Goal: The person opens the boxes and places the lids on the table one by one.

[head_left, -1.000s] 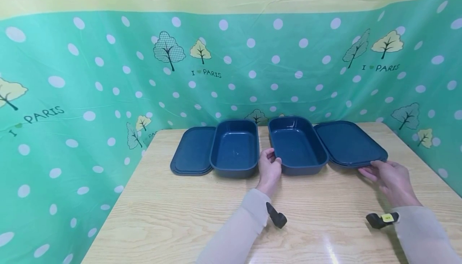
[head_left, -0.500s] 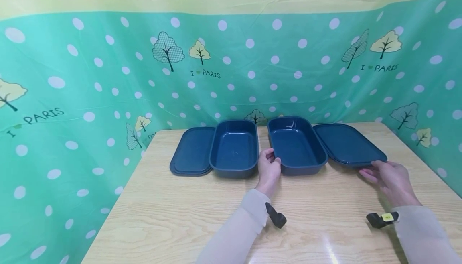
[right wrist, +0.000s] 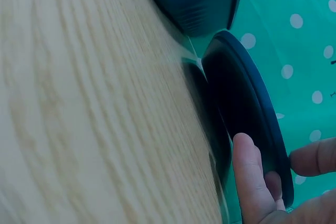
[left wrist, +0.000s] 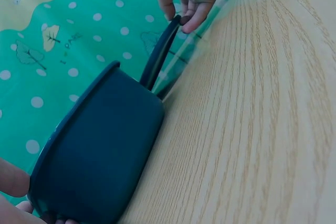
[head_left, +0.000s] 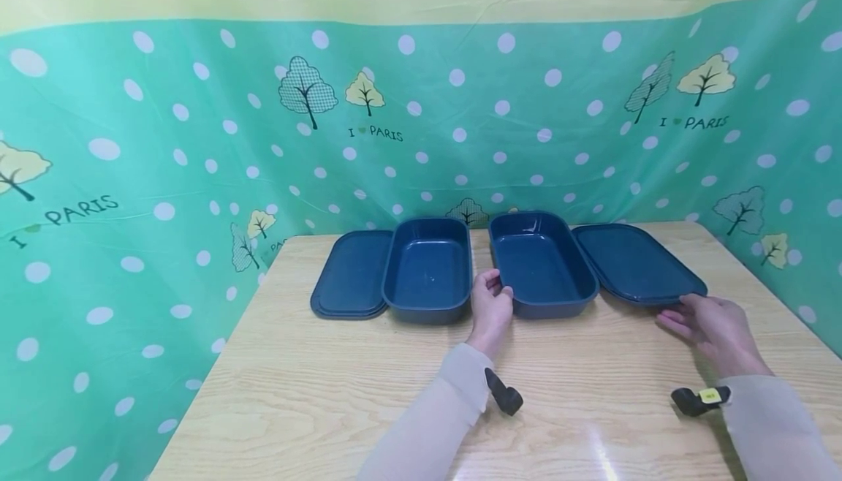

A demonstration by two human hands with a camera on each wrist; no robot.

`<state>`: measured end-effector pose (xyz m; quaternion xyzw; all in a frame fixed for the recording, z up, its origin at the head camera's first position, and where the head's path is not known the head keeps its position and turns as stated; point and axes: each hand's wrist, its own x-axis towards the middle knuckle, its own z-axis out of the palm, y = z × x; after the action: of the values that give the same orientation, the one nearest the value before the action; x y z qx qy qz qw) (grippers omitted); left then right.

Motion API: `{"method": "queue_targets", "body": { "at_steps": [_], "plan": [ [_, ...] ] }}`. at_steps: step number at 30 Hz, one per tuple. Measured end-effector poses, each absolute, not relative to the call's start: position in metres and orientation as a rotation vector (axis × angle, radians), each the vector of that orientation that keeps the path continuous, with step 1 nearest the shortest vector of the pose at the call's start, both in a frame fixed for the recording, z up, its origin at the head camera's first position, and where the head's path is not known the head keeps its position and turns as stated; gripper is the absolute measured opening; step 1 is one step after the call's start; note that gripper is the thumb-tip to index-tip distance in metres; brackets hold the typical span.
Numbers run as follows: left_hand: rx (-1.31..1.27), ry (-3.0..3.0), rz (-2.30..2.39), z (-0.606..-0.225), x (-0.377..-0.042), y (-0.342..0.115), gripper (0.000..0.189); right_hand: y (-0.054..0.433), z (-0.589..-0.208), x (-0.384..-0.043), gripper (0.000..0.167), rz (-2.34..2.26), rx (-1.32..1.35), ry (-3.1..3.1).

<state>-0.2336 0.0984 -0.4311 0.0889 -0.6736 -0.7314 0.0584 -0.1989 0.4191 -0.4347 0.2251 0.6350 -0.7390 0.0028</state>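
Two open, deep blue rectangular plastic food containers stand on the table in the head view. At the front left corner of the right container (head_left: 536,269), my left hand (head_left: 492,313) holds the side between thumb and fingers. My right hand (head_left: 717,327) pinches the near right corner of a flat blue lid (head_left: 638,262) beside that container. In the right wrist view this lid (right wrist: 247,93) is tilted up off the table, with the thumb on one face and fingers under the other. The left container (head_left: 427,269) is right by my left hand, untouched.
A second blue lid (head_left: 351,276) lies flat at the left container's outer side. All stand near the back edge of the wooden table (head_left: 316,408). A green dotted curtain (head_left: 395,101) hangs close behind and along both sides. Small black cameras (head_left: 505,393) sit on both wrists.
The right lid's far edge has sunk slightly, and my right hand has shifted a little to the right with it. My left hand and the containers stay in place.
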Motion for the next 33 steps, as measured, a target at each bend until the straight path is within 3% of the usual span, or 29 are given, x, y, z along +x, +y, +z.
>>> {"method": "queue_targets", "body": {
  "at_steps": [33],
  "plan": [
    [0.242,-2.015,-2.228,-0.4272,-0.2312,0.0981,0.034,0.429,-0.4371,-0.1977,0.065,-2.138,0.641,2.093]
  ]
}}
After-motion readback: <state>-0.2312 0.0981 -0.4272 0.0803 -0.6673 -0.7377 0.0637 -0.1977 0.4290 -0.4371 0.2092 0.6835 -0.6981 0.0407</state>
